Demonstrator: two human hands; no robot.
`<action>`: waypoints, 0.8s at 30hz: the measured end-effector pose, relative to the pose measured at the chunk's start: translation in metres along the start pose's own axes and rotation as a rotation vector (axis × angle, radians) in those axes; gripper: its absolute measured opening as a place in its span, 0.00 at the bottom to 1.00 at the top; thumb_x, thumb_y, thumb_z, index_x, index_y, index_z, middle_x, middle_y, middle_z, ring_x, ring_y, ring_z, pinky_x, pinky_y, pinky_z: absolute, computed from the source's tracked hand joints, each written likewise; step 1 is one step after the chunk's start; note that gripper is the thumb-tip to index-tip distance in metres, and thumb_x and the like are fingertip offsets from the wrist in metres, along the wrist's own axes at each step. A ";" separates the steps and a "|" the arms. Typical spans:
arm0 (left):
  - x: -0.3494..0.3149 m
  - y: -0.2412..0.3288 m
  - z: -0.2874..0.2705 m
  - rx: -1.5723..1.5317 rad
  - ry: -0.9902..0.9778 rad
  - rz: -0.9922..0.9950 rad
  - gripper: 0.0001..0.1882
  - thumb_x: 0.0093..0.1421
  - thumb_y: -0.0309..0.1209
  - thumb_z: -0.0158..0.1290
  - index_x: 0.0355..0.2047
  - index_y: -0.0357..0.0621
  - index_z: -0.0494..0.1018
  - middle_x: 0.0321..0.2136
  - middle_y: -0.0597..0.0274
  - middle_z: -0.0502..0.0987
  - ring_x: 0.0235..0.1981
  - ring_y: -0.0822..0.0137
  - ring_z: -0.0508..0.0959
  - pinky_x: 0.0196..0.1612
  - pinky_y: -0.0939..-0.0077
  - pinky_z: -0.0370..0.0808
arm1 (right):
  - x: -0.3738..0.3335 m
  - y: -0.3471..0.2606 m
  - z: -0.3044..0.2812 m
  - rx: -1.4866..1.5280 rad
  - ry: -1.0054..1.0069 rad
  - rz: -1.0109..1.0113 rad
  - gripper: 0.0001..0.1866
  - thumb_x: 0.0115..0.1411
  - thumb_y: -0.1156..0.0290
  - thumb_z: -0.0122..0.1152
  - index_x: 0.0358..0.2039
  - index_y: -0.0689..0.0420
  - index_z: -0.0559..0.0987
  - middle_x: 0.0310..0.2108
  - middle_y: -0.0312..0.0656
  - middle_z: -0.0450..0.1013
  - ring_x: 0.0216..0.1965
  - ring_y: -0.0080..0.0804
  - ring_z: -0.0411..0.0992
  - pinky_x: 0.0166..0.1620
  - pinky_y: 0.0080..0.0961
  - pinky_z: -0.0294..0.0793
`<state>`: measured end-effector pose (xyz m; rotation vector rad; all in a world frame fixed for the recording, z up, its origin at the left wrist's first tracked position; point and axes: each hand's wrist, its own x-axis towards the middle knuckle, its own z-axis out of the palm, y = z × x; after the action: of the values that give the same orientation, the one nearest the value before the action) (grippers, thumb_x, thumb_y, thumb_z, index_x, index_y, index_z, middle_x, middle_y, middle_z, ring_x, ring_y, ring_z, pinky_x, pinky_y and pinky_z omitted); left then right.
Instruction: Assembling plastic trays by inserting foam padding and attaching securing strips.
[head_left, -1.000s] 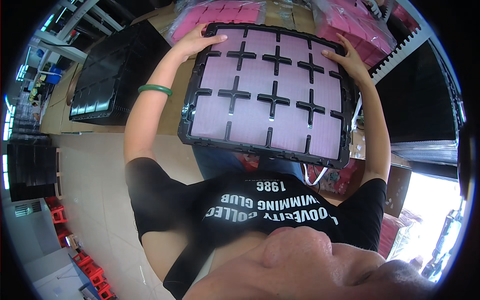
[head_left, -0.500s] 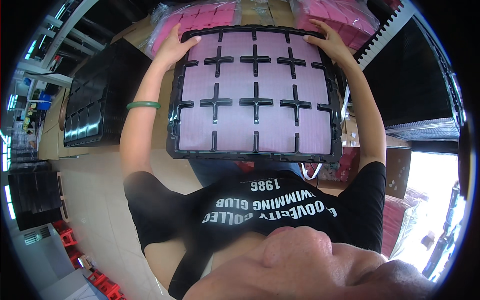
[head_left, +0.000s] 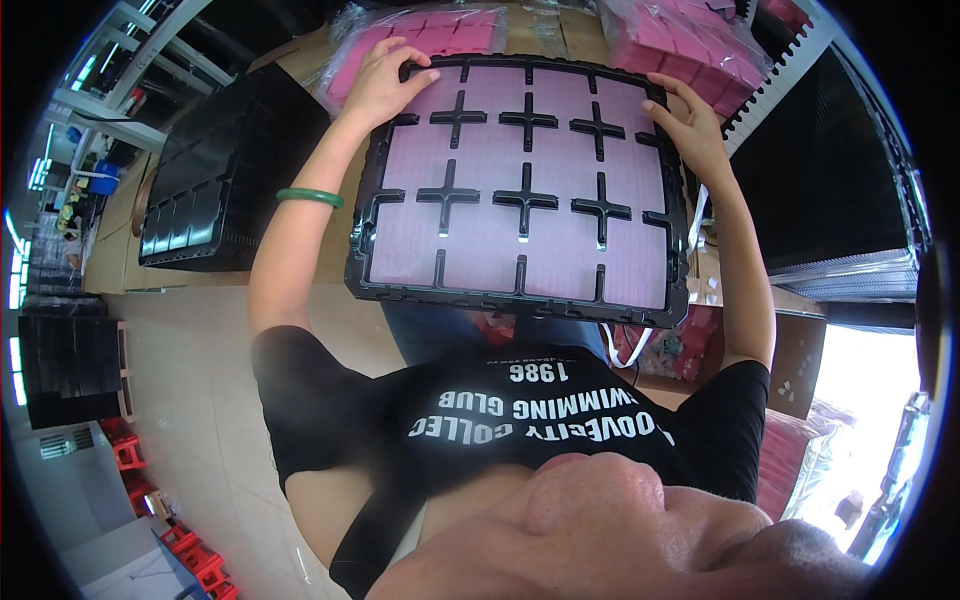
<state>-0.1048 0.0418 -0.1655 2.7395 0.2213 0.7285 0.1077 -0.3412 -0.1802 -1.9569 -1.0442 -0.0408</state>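
A black plastic tray [head_left: 435, 297] with cross-shaped dividers is held in front of me. Flat, pale pink pieces [head_left: 490, 168] fill the spaces between the dividers. At its far left corner, my left hand [head_left: 388, 88] is closed on the rim, thumb on top. My right hand [head_left: 695, 130] grips the far right corner, thumb on the near side of the rim and fingers over the outer edge. A green bangle [head_left: 310, 197] circles my left wrist. The tray hides what lies beneath it.
On the left stands a stack of black trays [head_left: 235, 165]. Behind the held tray are two plastic-wrapped pink bundles [head_left: 425, 32] [head_left: 685, 55]. A tall black stack [head_left: 830, 180] rises on the right beside a white toothed rail [head_left: 780, 85]. Below it sits an open cardboard box [head_left: 800, 350].
The view has shifted, so the surroundings sit further right. The tray has tilted slightly, its right side lower in the picture. My right hand has moved down with that corner, still gripping.
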 end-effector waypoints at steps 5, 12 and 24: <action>-0.001 0.025 0.003 -0.105 0.083 0.124 0.15 0.56 0.44 0.64 0.40 0.51 0.81 0.59 0.51 0.70 0.63 0.46 0.66 0.65 0.55 0.63 | 0.000 0.001 -0.001 0.015 0.018 0.008 0.25 0.62 0.63 0.66 0.58 0.55 0.77 0.56 0.41 0.75 0.58 0.31 0.71 0.63 0.28 0.65; 0.043 0.090 0.031 -0.118 -0.012 0.310 0.11 0.59 0.39 0.59 0.40 0.54 0.82 0.59 0.50 0.70 0.63 0.46 0.65 0.65 0.55 0.63 | 0.019 0.028 0.008 -0.279 0.078 -0.050 0.17 0.60 0.57 0.64 0.48 0.47 0.84 0.59 0.45 0.72 0.62 0.45 0.67 0.65 0.40 0.63; 0.055 0.158 0.079 -0.116 -0.034 0.468 0.10 0.58 0.37 0.60 0.39 0.52 0.83 0.52 0.55 0.72 0.55 0.50 0.70 0.59 0.59 0.68 | 0.033 0.017 0.009 -0.508 -0.001 -0.110 0.11 0.60 0.58 0.62 0.39 0.48 0.85 0.58 0.38 0.72 0.65 0.45 0.61 0.67 0.49 0.53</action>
<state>-0.0066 -0.1148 -0.1550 2.7093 -0.4703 0.7762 0.1377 -0.3177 -0.1838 -2.3441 -1.2270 -0.4001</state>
